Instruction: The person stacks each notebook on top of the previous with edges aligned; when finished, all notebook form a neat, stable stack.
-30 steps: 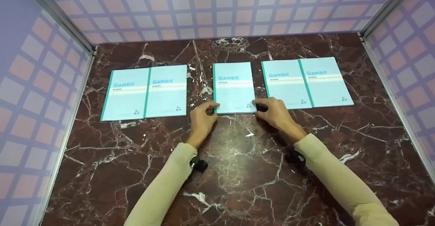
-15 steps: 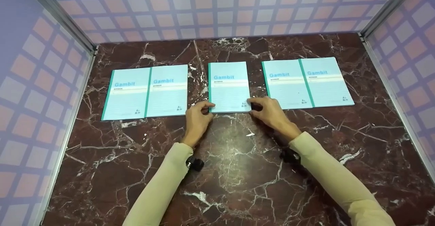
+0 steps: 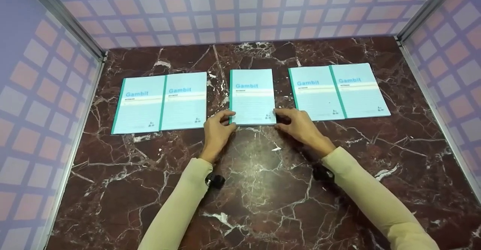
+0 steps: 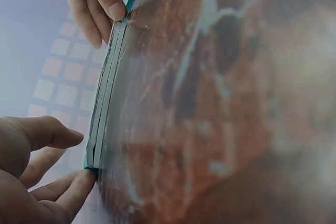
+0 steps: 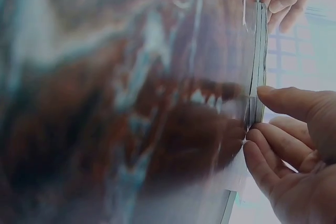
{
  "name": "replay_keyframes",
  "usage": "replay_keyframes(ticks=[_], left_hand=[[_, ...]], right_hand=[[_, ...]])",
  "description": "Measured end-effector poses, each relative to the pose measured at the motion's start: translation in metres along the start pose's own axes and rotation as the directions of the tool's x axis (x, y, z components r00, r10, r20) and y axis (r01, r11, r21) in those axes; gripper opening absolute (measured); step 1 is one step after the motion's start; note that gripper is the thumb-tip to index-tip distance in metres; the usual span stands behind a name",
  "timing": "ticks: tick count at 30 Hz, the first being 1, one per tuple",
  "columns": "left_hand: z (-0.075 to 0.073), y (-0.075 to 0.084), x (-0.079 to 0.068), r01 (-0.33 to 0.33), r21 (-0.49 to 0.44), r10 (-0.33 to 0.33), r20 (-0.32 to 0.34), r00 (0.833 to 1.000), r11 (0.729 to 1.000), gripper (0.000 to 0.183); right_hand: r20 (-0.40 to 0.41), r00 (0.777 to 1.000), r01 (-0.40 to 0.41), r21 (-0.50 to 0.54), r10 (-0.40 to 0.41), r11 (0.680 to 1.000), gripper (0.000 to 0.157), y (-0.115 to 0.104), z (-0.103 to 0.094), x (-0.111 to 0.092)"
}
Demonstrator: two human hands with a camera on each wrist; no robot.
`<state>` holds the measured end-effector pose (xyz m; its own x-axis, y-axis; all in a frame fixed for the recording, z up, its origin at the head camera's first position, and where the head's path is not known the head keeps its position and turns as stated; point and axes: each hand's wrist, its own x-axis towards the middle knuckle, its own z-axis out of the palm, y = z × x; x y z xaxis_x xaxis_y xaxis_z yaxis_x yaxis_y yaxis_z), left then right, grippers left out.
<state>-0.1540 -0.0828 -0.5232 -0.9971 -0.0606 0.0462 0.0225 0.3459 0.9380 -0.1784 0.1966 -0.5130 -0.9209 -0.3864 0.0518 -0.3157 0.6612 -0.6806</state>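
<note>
You are working in a staged recording booth, not a home or shop: the dark red marble counter (image 3: 263, 190) is boxed in along its back and side edges by checkered panels (image 3: 240, 17) held in metal corner posts (image 3: 62, 18).

From my head view, the small print under "Gambit" on the middle notebook (image 3: 252, 96) is too tiny to read. Both wrist views blur the worktop (image 4: 220, 103) into smears. The left hand (image 4: 31, 177) is cut off by the frame edge, and the right hand (image 5: 294, 156) likewise.
</note>
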Motion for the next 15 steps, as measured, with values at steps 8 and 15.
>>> replay_keyframes(ticks=[8,15], left_hand=[[-0.0019,0.0007,-0.0021,0.049,-0.009,-0.049,-0.008,0.999,0.999,0.029],[0.0002,-0.0005,-0.0013,0.030,0.023,-0.030,-0.007,1.000,0.999,0.027]], right_hand=[[0.008,1.000,0.003,-0.013,-0.003,1.000,0.048,-0.0016,0.0008,-0.0014],[-0.002,1.000,-0.028,-0.003,0.028,1.000,0.048,-0.0031,0.0013,-0.0009]])
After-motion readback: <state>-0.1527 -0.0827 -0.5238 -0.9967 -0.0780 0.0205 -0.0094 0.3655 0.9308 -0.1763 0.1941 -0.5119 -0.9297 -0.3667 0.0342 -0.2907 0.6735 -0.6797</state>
